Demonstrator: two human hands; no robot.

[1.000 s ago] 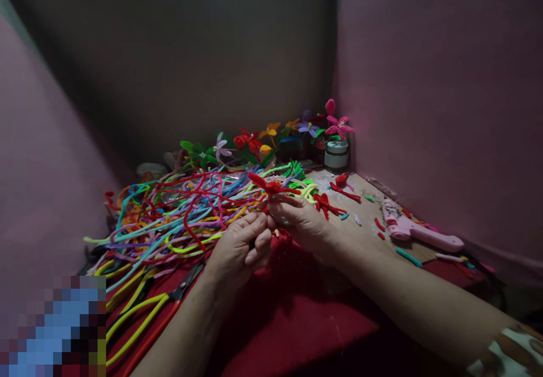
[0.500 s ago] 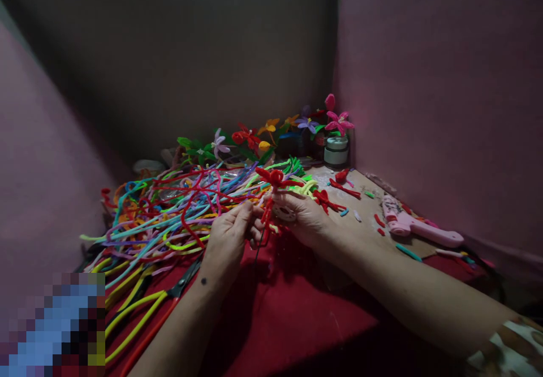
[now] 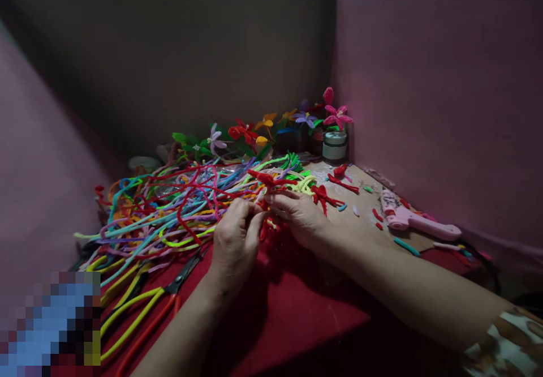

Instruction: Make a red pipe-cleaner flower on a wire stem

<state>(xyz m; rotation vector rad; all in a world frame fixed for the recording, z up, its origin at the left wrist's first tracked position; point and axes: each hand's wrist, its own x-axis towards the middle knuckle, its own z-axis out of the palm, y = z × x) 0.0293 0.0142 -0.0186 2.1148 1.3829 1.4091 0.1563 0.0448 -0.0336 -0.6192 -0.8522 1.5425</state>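
Note:
Both hands work a red pipe-cleaner flower (image 3: 266,181) just above the red cloth (image 3: 297,320). My left hand (image 3: 236,241) pinches the red stem below the bloom, fingers pressed together. My right hand (image 3: 298,214) grips the stem right under the red petals from the other side. The stem's lower end is hidden between my fingers. A big tangle of coloured pipe cleaners (image 3: 178,207) lies just beyond and left of my hands.
Finished pipe-cleaner flowers (image 3: 271,131) stand along the back wall beside a small white jar (image 3: 334,146). A pink glue gun (image 3: 413,222) lies at the right on a brown board (image 3: 365,230) with cut scraps. Pliers with red-yellow handles (image 3: 156,306) lie at the left front.
The flower dropped slightly and tilted; my left hand closed in against the stem, its fingers meeting my right hand. The view shifted a little upward.

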